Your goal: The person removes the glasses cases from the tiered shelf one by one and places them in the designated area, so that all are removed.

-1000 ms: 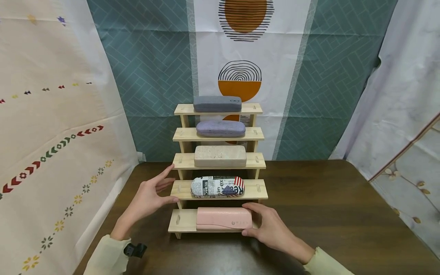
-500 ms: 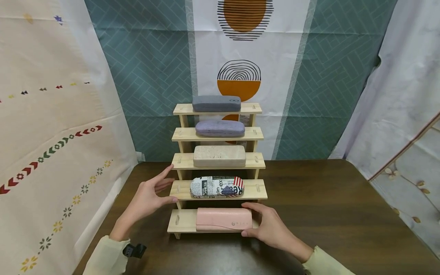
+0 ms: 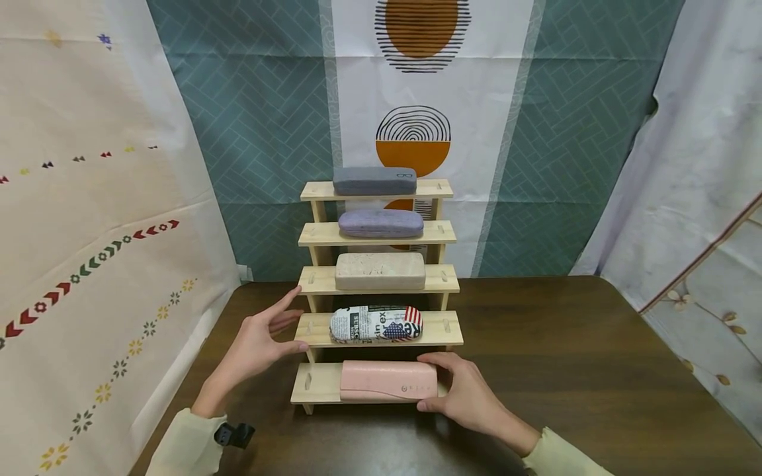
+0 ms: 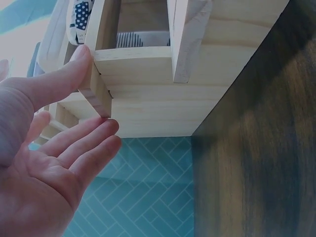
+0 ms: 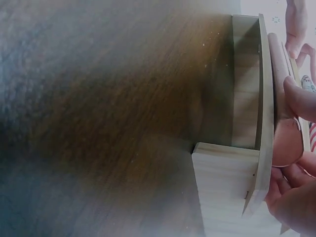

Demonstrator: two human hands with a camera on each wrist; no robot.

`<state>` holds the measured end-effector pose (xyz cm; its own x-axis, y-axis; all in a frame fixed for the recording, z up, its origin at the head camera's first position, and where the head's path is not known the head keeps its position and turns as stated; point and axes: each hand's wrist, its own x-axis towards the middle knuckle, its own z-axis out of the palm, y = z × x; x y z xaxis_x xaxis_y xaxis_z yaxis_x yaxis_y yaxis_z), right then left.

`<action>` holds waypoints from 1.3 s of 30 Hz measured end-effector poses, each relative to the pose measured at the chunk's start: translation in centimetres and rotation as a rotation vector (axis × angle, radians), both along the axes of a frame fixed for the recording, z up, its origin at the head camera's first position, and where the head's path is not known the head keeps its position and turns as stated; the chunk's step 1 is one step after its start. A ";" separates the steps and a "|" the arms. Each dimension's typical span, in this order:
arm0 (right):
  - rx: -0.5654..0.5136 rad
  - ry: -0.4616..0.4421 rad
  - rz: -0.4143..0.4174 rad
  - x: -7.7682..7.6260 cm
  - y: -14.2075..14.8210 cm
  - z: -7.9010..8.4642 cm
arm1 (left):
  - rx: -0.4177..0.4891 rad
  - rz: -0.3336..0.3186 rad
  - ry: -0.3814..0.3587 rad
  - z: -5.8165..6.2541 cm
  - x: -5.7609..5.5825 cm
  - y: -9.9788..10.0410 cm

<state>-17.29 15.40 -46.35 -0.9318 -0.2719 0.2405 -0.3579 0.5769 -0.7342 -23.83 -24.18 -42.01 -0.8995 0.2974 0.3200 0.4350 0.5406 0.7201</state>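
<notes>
A tiered wooden display stand [image 3: 317,393] holds one glasses case per step. My right hand [image 3: 467,395] grips the right end of the pink glasses case [image 3: 381,380] on the bottom step, thumb at the front and fingers behind. In the right wrist view the same pink case [image 5: 288,143] lies between thumb and fingers. My left hand [image 3: 257,345] holds the stand's left side: in the left wrist view, a board end [image 4: 98,94] sits between thumb and fingertips. Above the pink case rests a newspaper-print glasses case [image 3: 376,324], then a beige glasses case [image 3: 381,271].
Higher up sit a lavender glasses case [image 3: 381,223] and a grey glasses case [image 3: 375,181]. The stand rests on a dark wooden table [image 3: 536,357]. Patterned cloths hang behind it [image 3: 268,132] and along both sides.
Both hands and all the cases keep their places on the stand. Only the head view shifts very slightly.
</notes>
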 end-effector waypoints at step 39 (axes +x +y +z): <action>-0.303 -0.085 0.130 0.4 1.8 1.0 | 0.064 -0.020 -0.033 -0.2 -0.2 -0.1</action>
<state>-16.88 17.23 -45.31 -0.9140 -0.3183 0.2517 -0.3446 0.2815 -0.8955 -24.00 -24.28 -42.25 -0.9041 0.2952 0.3091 0.4205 0.4842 0.7673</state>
